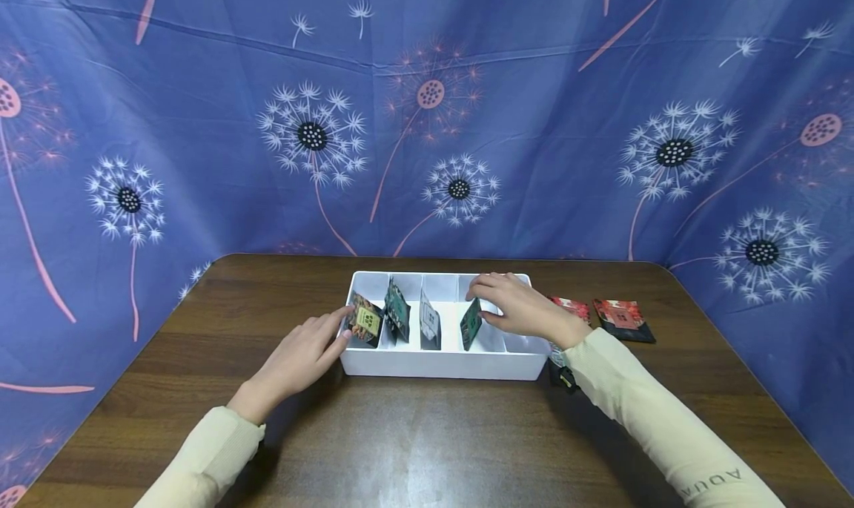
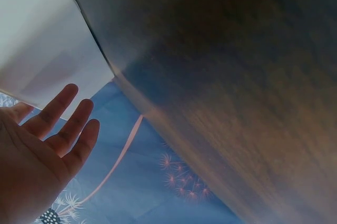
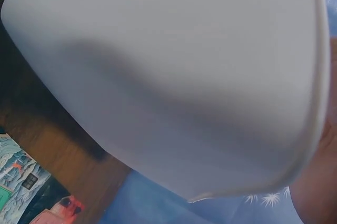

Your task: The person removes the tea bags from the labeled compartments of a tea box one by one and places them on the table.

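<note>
A white divided tray (image 1: 440, 365) sits on the wooden table, with small packets standing tilted in its compartments. My left hand (image 1: 293, 356) is at the tray's left end, fingers extended, fingertips touching the edge of a black-and-yellow packet (image 1: 366, 320). Fingers spread beside the tray's wall show in the left wrist view. From above, my right hand (image 1: 517, 304) pinches a dark green packet (image 1: 471, 324) between thumb and fingers inside a right-hand compartment. Between the hands stand another green packet (image 1: 396, 311) and a grey-white packet (image 1: 430, 322).
Right of the tray lie a red-and-black packet (image 1: 623, 320) and another red packet (image 1: 572, 308), partly hidden by the right forearm. A dark packet (image 1: 565, 378) lies by the tray's front right corner. Behind the table hangs a blue dandelion-print cloth (image 1: 534, 122).
</note>
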`<state>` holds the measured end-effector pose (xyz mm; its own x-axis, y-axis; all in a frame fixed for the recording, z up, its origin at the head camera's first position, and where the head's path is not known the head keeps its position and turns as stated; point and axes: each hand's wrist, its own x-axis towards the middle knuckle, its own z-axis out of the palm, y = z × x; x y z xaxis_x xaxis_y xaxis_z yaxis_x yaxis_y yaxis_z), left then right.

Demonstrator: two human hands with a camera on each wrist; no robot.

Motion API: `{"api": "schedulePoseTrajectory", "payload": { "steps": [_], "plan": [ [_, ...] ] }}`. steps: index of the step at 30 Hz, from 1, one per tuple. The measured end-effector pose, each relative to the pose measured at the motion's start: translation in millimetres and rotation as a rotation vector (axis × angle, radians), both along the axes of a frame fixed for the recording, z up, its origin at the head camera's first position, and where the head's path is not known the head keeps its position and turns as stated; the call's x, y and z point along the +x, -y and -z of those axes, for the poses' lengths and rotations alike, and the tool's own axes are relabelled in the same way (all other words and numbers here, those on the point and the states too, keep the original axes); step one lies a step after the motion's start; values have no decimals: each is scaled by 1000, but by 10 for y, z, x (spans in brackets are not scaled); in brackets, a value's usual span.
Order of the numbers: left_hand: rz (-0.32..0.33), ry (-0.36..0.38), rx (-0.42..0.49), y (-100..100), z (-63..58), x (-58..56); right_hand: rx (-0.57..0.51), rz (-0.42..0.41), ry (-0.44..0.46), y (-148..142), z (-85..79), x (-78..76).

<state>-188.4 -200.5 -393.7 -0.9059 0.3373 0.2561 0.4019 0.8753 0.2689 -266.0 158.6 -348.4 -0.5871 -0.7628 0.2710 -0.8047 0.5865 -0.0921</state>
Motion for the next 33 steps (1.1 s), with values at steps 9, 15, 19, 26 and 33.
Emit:
{"api": "schedulePoseTrajectory", "payload": {
  "steps": [9,15,19,26,33],
  "plan": [
    [0,4,8,-1,1,-10,11,3,6,18,10,-4],
    [4,7,19,-1,7,-9,8,-10,-13,5,45,5],
    [3,13,23,-1,3,3,15,-9,-26,6,73,6],
    [-2,14,18,2,-1,20,24,25,-31,15,82,7],
    [-2,0,18,1,6,15,4,33,-58,12,64,14]
  ]
}}
